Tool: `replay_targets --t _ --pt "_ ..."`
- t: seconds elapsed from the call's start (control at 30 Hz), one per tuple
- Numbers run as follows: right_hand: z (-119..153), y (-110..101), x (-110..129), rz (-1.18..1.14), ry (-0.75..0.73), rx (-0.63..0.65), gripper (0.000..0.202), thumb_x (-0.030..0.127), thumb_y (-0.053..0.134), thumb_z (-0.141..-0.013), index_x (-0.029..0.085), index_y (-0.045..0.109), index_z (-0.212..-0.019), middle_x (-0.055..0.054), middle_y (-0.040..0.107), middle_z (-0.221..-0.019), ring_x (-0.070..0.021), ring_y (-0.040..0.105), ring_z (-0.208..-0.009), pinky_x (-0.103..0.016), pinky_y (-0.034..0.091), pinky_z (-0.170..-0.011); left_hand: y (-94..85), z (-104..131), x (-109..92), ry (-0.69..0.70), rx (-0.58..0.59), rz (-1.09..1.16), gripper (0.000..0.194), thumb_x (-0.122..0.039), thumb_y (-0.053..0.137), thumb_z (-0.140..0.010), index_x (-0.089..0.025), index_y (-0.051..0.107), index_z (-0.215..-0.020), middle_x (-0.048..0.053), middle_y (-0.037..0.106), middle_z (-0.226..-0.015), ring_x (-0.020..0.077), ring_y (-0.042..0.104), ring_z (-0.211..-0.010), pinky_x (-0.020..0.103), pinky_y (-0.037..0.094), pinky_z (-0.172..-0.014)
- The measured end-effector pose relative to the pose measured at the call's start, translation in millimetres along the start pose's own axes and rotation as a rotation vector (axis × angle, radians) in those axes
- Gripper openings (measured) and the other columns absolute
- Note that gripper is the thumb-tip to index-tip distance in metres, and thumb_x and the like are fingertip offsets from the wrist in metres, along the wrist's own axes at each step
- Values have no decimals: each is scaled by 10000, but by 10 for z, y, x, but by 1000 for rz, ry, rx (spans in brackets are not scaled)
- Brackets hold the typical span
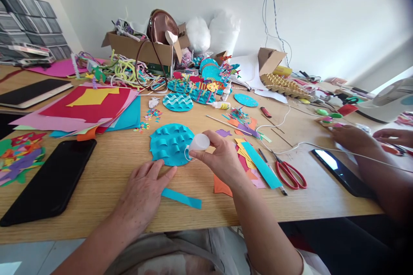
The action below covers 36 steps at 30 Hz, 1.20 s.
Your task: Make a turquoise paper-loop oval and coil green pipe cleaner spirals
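Between thumb and fingers, my right hand (222, 154) grips a small white glue bottle (199, 142), tilted over the right edge of a blue paper disc (172, 139). Rows of curled blue paper strips stand up from that disc. My left hand (143, 189) lies with its fingers spread, the fingertips at the disc's lower edge. A loose blue paper strip (182, 198) is on the table beside it, one end near my left thumb. To the right of my right hand are a longer blue strip (262, 165) and red-handled scissors (290, 175).
A black phone (51, 180) and stacked coloured paper (87, 107) lie at left. Finished blue discs with paper fish (209, 86) stand at the back, before a cardboard box (129, 47). Another person's hands (351, 142) work at right, near a white cable (309, 146) and second phone (342, 174).
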State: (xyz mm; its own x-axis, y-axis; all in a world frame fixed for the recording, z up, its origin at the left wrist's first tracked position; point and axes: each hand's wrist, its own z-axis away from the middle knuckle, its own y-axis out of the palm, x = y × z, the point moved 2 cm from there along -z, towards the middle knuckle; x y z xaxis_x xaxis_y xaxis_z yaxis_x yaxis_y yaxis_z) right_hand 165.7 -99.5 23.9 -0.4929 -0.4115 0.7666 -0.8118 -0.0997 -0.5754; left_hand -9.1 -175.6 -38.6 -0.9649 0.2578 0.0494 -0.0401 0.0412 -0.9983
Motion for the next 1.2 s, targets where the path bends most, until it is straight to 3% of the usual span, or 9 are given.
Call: replay_targets --t 0.6,0.87,1.2 --pt "5 -9 22 22 -12 -18 203 324 692 -672 200 537 -719 39 582 -687 -134 537 -681 -229 355 -597 -58 -5 -11 -32 88 22 593 -11 370 -796 -346 461 -1275 79 485 -1313 286 467 -1125 436 405 -887" --pt "5 -28 10 -9 2 -29 215 331 696 -671 199 534 -724 39 578 -693 -131 530 -680 -229 361 -605 -18 8 0 -18 20 30 605 2 347 -804 -368 459 -1270 83 502 -1289 286 479 -1101 448 411 -864" --pt "14 -17 10 -2 9 -11 216 332 697 -670 201 534 -727 39 576 -692 -134 529 -683 -231 356 -601 -57 2 -11 -10 39 26 599 2 349 -805 -351 457 -1277 96 505 -1283 285 487 -1092 443 412 -868"
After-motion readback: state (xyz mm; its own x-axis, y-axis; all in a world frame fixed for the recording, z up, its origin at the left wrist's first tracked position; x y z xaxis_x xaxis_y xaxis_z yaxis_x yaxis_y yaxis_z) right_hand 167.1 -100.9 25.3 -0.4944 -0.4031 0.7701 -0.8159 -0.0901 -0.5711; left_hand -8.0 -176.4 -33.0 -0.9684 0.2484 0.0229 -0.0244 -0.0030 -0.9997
